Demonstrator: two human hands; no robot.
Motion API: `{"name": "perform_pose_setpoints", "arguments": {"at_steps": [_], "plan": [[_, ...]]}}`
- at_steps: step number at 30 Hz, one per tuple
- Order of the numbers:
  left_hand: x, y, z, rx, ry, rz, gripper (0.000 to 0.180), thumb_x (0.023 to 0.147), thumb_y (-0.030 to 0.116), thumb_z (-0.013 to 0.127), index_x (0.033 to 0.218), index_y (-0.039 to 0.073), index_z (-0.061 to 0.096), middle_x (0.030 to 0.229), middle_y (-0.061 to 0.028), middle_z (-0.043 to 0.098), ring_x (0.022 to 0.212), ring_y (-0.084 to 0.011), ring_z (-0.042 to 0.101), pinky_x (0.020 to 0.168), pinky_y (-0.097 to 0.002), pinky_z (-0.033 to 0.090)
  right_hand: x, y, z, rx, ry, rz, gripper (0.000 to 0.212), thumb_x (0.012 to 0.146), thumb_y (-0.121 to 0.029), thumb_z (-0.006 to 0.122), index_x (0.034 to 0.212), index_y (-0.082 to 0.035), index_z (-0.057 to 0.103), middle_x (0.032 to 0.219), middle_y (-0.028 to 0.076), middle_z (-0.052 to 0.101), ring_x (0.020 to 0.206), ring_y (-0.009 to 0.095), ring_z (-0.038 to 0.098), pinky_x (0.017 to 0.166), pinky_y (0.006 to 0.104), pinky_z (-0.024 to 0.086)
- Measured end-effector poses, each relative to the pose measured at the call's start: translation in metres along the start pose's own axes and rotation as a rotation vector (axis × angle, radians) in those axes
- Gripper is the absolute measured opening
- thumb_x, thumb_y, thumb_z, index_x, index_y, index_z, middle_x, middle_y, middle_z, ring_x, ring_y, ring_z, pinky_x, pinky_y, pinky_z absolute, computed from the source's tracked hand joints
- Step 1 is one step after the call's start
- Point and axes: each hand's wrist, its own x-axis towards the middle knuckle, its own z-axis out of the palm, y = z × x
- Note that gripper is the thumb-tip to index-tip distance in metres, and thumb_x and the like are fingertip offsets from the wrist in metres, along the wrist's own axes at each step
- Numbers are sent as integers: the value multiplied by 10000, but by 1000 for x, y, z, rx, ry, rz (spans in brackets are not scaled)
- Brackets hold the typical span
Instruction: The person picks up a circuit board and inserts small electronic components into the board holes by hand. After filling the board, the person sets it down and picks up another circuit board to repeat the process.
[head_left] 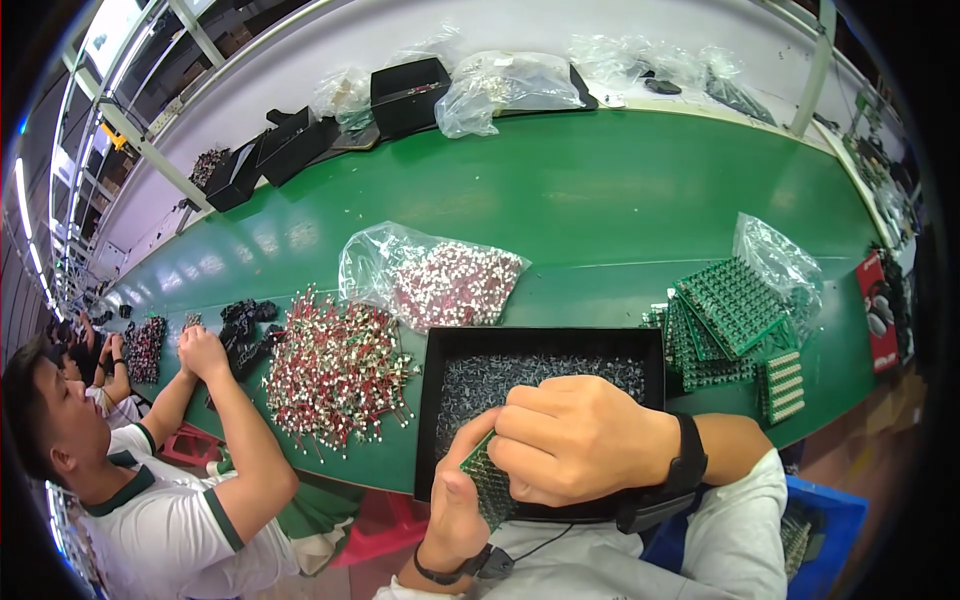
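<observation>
My left hand (457, 508) grips the edge of a green circuit board panel (485, 482), thumb along its near side and index finger stretched toward its top. Over that panel my right hand (575, 440) is closed, knuckles up. Its fingertips point down at the panel's right part and are hidden, so what they pinch cannot be made out. Both hands are above the near edge of a black tray (432, 400), which holds a layer of small dark metallic parts (545, 372). Dark bands circle both my wrists.
Left of the tray lies a heap of red-wired white connectors (335, 370), with a clear bag of similar parts (455, 283) behind. Stacked green boards (725, 310) stand to the right. A co-worker (150, 470) sits at left. A blue bin (825, 530) is low at right.
</observation>
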Motion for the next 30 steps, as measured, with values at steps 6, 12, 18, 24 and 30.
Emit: {"name": "perform_pose_setpoints", "arguments": {"at_steps": [6, 12, 18, 24, 30], "plan": [[2, 7, 6, -129, 40, 16, 912, 966, 726, 297, 1401, -66, 423, 1253, -141, 580, 1140, -190, 566, 983, -325, 434, -1, 1, -9, -23, -28, 17, 221, 626, -145, 713, 750, -65, 548, 731, 40, 471, 617, 184, 535, 477, 298, 431], [3, 6, 4, -117, 18, 29, 909, 971, 720, 287, 1411, -65, 410, 1270, -136, 570, 1147, -193, 564, 987, -331, 436, -3, 3, -3, -2, -18, 33, 201, 665, -132, 716, 796, -55, 585, 743, 33, 501, 617, 180, 539, 485, 297, 448], [4, 6, 4, -149, -2, 28, 917, 965, 726, 295, 1414, -66, 406, 1279, -139, 565, 1153, -198, 565, 997, -337, 437, -3, 4, -1, -13, -18, 6, 179, 687, -122, 714, 804, -53, 598, 745, 29, 510, 625, 171, 549, 498, 293, 456], [1, 9, 9, -123, 45, 43, 925, 958, 733, 308, 1419, -64, 398, 1272, -144, 565, 1144, -202, 568, 991, -338, 441, -10, 3, -1, 16, -97, 30, 206, 699, -133, 727, 841, -42, 609, 757, 36, 531, 642, 181, 568, 516, 292, 478], [1, 12, 9, -123, 34, -12, 945, 950, 744, 310, 1422, -71, 386, 1299, -160, 550, 1173, -216, 553, 1012, -345, 428, -13, 2, -2, 48, -156, 17, 228, 716, -115, 670, 914, -7, 636, 785, 61, 563, 678, 190, 603, 537, 288, 501]]}}
